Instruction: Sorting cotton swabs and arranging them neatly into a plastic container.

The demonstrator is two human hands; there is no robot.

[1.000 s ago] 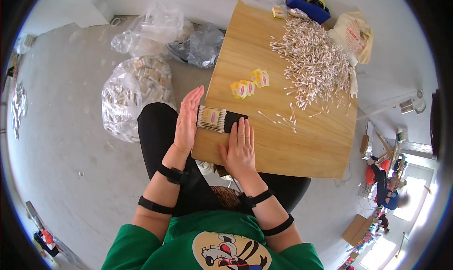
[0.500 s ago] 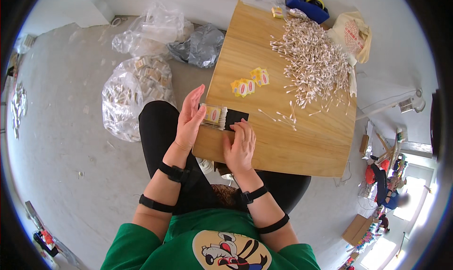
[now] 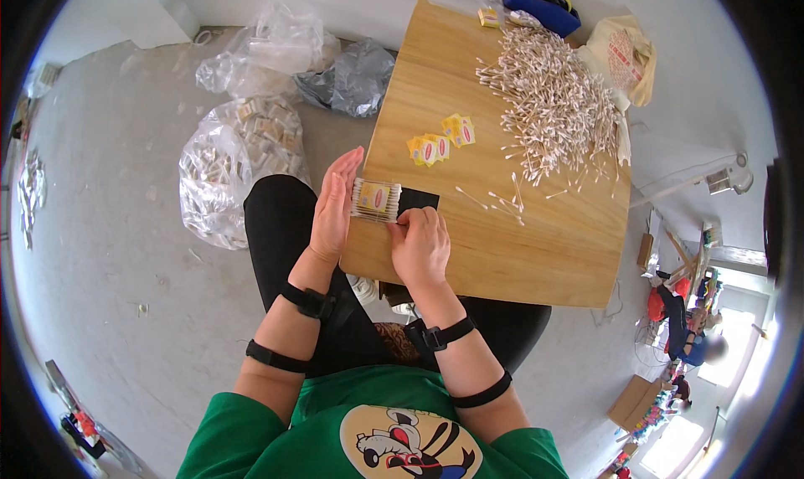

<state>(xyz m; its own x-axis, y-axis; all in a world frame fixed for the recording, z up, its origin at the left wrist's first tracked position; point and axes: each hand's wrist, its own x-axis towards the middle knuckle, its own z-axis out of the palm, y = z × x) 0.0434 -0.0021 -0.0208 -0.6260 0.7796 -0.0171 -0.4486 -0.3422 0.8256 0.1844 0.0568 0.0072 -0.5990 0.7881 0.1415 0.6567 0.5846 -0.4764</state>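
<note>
A flat pack of cotton swabs (image 3: pixel 374 199) with a yellow card in it lies at the near left corner of the wooden table. Along its left side my left hand (image 3: pixel 334 211) stands on edge, fingers stretched out and thumb raised. My right hand (image 3: pixel 421 246) is closed at the pack's lower right corner, thumb and fingertips drawn together; what they pinch, if anything, is hidden. Partly under that hand is a black flat piece (image 3: pixel 421 199), right beside the pack. Several yellow cards (image 3: pixel 430 148) lie farther up the table.
A big heap of loose cotton swabs (image 3: pixel 557 102) covers the far right of the table (image 3: pixel 519 265), with a few strays (image 3: pixel 507 207) nearer. Behind it are a blue tape dispenser (image 3: pixel 540 8) and a cloth bag (image 3: pixel 620 56). A clear bag of small packs (image 3: pixel 243 173) stands on the floor left.
My left thumb has lifted off the pack, and the hand now stands flat beside it. The fingers of my right hand have curled in to the pack's lower right corner.
</note>
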